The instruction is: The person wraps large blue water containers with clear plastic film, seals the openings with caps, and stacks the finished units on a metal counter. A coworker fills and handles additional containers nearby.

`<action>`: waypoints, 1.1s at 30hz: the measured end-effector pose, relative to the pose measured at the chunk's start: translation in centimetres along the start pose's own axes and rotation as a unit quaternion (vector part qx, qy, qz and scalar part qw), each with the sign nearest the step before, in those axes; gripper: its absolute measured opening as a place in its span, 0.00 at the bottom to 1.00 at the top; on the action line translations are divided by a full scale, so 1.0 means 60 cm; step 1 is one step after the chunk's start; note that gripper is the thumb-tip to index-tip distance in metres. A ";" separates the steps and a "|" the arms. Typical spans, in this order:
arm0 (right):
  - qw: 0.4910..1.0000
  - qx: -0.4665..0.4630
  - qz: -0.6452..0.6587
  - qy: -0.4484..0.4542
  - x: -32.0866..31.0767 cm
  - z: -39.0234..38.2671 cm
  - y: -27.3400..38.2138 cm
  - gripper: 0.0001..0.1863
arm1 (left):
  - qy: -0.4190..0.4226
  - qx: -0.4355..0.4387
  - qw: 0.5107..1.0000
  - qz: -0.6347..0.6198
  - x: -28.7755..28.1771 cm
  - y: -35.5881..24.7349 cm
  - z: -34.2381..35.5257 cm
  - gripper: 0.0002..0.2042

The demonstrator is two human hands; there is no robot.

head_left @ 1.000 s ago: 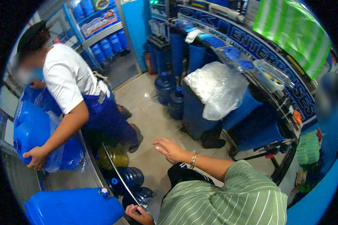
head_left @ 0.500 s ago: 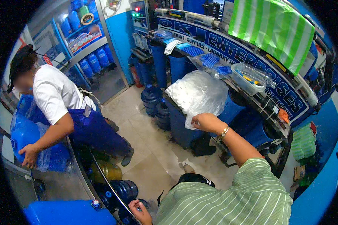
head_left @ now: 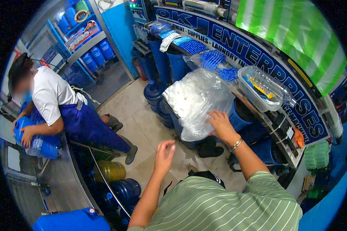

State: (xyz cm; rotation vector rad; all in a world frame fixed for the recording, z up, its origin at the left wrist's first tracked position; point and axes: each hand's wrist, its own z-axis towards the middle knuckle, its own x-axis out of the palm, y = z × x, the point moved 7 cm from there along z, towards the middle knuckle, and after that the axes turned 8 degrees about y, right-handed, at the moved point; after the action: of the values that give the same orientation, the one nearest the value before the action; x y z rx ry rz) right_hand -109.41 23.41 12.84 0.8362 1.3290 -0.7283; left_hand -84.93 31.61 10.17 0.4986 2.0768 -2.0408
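A clear plastic bag [head_left: 219, 88] full of small white pieces [head_left: 178, 101] lies on top of a dark blue bin [head_left: 176, 123]; what the pieces are I cannot make out. At the bag's near right side is my right hand [head_left: 223, 126], its fingers spread and touching or just over the loose film. My left hand [head_left: 164, 156] hangs in the air left of the bag, fingers stretched out and holding nothing.
At the left a co-worker [head_left: 54, 96] bends with both hands on a blue jug [head_left: 38, 142] over a metal counter [head_left: 67, 184]. Water jugs [head_left: 129, 190] stand on the floor. A shelf behind the bag bears blue-striped gloves [head_left: 213, 59] and a plastic tub [head_left: 254, 90].
My left hand has risen from the lower edge toward the bag. My right hand has opened from the bag's near edge and shifted right. The co-worker now has both hands on the jug.
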 end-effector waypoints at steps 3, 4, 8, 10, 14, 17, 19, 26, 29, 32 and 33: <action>0.998 -0.010 0.037 0.058 0.005 0.011 0.013 0.17 | -0.070 -0.070 0.989 -0.107 0.051 0.032 0.108 0.24; 0.995 0.000 0.061 0.080 0.007 0.011 0.012 0.14 | -0.051 -0.129 0.979 -0.151 0.073 0.026 0.127 0.25; 0.990 -0.112 0.083 -0.036 -0.018 -0.009 0.052 0.14 | -0.021 -0.130 0.962 -0.241 0.116 0.016 0.150 0.29; 0.979 -0.113 0.161 -0.058 -0.027 -0.019 0.058 0.17 | -0.059 -0.038 0.971 -0.228 0.104 -0.027 0.150 0.27; 0.940 -0.088 0.311 -0.114 -0.060 -0.035 0.044 0.21 | -0.128 0.088 0.962 -0.225 0.036 -0.091 0.108 0.26; 0.929 -0.045 0.309 -0.200 -0.079 -0.036 0.017 0.18 | -0.177 0.145 0.967 -0.109 -0.025 -0.125 0.040 0.26; 0.896 0.019 0.398 -0.197 -0.065 -0.014 -0.004 0.16 | -0.196 0.145 0.970 -0.023 -0.066 -0.130 -0.012 0.25; 0.413 0.117 0.903 0.010 0.076 0.059 0.048 0.10 | -0.190 0.407 0.877 0.170 -0.133 -0.167 -0.251 0.11; 0.336 0.196 0.919 -0.058 0.105 0.091 0.109 0.10 | -0.217 0.395 0.870 0.201 -0.155 -0.139 -0.344 0.16; 0.216 0.077 0.971 0.066 0.114 0.135 0.215 0.12 | -0.314 0.080 0.870 0.372 -0.180 -0.096 -0.388 0.24; 0.166 0.042 0.978 0.119 0.122 0.140 0.247 0.13 | -0.287 -0.012 0.888 0.359 -0.185 -0.066 -0.406 0.25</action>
State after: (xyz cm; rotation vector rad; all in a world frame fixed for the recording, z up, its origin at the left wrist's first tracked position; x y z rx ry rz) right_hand -91.67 24.14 7.49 1.8208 -0.5187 1.5659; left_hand -73.65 54.64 18.78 0.4808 1.2941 -1.4706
